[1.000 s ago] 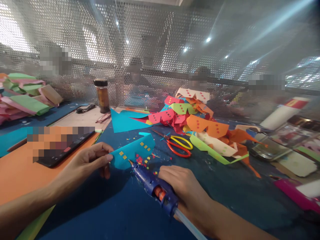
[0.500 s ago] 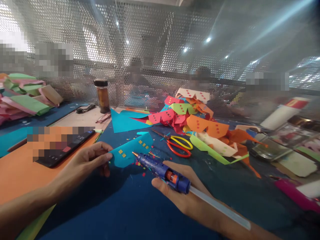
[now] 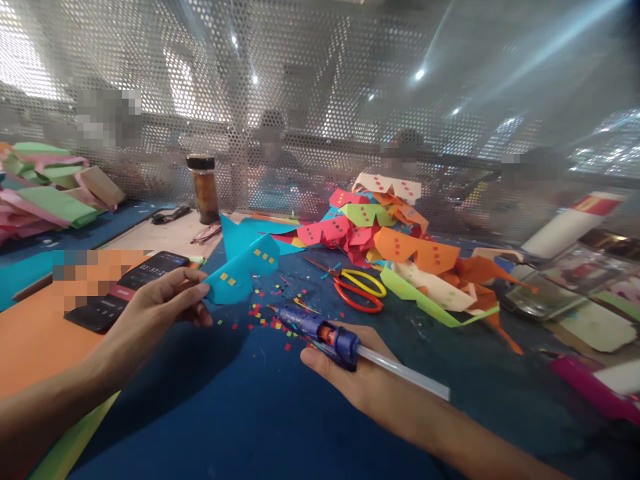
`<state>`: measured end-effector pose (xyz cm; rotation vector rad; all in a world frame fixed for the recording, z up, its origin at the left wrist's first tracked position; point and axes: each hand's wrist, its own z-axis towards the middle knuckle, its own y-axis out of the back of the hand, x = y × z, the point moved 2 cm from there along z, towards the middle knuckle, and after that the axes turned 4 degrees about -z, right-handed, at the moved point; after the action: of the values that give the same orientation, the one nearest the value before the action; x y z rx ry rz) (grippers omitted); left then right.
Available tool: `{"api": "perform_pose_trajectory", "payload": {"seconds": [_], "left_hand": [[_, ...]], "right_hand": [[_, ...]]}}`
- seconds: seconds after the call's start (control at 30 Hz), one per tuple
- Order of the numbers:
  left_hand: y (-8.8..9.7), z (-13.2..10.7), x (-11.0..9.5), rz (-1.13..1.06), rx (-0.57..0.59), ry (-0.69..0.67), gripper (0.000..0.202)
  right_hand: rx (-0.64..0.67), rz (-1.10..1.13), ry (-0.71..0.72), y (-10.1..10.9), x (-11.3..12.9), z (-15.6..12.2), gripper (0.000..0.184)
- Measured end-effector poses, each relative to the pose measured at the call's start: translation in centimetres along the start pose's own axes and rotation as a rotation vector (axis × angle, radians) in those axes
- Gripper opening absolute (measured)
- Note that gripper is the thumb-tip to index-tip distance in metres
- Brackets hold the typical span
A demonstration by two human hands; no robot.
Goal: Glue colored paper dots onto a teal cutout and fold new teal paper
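Observation:
Between the thumb and fingers of my left hand (image 3: 173, 297) is a blue paper mask (image 3: 237, 273) with small yellow squares stuck on it in two groups. It is held above the table by its left end. My right hand (image 3: 345, 373) is wrapped around a blue glue gun (image 3: 313, 330), its nozzle pointing left, with a clear glue stick out of the back. The nozzle is apart from the mask. Under it, tiny red and yellow paper squares (image 3: 260, 317) lie scattered on the dark blue table (image 3: 250, 413).
Scissors (image 3: 357, 290) with red and yellow handles lie beyond the glue gun. A pile of coloured paper masks (image 3: 415, 250) is behind them. At left are a phone (image 3: 120, 293) on orange paper, a brown jar (image 3: 205, 190) and stacked paper pieces (image 3: 55, 193). Perforated metal (image 3: 310, 80) stands behind.
My left hand has drawn the blue mask left and up, away from the glue gun's nozzle. The glue gun has shifted slightly and its stick points less steeply toward me.

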<state>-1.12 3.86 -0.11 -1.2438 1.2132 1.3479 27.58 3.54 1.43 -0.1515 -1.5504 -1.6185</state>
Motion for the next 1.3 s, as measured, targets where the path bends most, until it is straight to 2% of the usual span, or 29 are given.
{"api": "perform_pose_trajectory", "payload": {"seconds": [0.23,0.57,0.83,1.1,1.3], "left_hand": [[-0.3,-0.5,-0.4,-0.026,0.037,0.04,0.014],[-0.3,-0.4,-0.4,0.002,0.045,0.028,0.017],[-0.4,-0.4,-0.5,-0.013,0.047,0.036,0.017],[-0.4,-0.4,-0.5,0.018,0.053,0.031,0.019],[-0.3,-0.2,-0.4,0.014,0.05,0.025,0.02]], "right_hand": [[0.12,-0.063,-0.111,-1.0,-0.6,0.5,0.031],[0.181,-0.167,-0.095,-1.3,-0.1,1.3,0.034],[0.199,-0.219,-0.114,-1.3,0.2,1.5,0.033],[0.16,-0.181,-0.086,-1.5,-0.4,1.3,0.035],[0.135,-0.083,-0.075,-0.7,-0.1,0.9,0.031]]}}
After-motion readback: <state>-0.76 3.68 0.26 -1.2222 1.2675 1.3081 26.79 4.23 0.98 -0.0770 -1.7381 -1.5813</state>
